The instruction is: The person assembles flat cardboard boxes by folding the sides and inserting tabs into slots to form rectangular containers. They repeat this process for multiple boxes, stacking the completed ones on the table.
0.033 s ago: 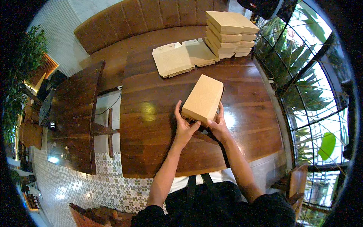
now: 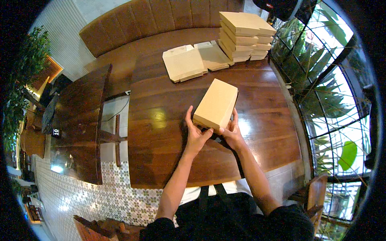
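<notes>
A folded brown cardboard box [image 2: 216, 103] with its lid down is held over the middle of the wooden table, tilted slightly. My left hand [image 2: 196, 138] grips its near left corner, thumb at the front edge and fingers along the left side. At the near right corner my right hand [image 2: 232, 134] holds it, thumb on the front and fingers up the right side. The box's underside is hidden, so I cannot tell whether it touches the table. Beyond it lie flat, unfolded cardboard box blanks [image 2: 185, 64].
Several folded boxes [image 2: 239, 30] stand in stacks at the table's far right corner. The dark wooden table [image 2: 161, 148] reaches a brown padded bench [image 2: 161, 18] behind. A second table [image 2: 76, 132] is at left, and a barred window [image 2: 333, 100] with plants at right.
</notes>
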The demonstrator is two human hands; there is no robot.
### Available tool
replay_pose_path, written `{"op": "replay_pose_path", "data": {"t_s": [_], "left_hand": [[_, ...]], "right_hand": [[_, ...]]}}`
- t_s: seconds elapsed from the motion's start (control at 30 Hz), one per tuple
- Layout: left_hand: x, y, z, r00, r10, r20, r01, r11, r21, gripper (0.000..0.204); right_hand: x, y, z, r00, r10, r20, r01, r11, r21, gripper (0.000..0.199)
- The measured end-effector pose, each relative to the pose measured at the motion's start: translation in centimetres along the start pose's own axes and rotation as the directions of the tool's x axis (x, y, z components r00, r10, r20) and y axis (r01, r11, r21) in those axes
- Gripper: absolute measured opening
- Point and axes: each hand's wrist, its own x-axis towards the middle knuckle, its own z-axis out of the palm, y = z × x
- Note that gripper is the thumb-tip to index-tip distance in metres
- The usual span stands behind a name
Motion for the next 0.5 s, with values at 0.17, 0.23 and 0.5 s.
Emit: {"op": "replay_pose_path", "data": {"t_s": [0.17, 0.23, 0.5], "left_hand": [[0.18, -0.15, -0.29, 0.999, 0.035, 0.037, -0.038, 0.996, 0.077, 0.105], [0.16, -0.40, -0.31, 0.999, 0.022, 0.029, -0.024, 0.998, 0.060, 0.105], [0.09, -0.78, -0.16, 1.000, 0.006, -0.017, -0.005, 0.998, 0.061, 0.102]], "right_hand": [[-0.34, -0.57, 0.58, 0.999, 0.028, -0.018, -0.028, 1.000, 0.013, 0.125], [-0.27, -0.59, 0.77, 0.999, 0.004, -0.041, -0.006, 0.999, -0.042, 0.119], [-0.40, -0.11, 0.92, 0.997, -0.055, -0.046, 0.047, 0.987, -0.151, 0.098]]}}
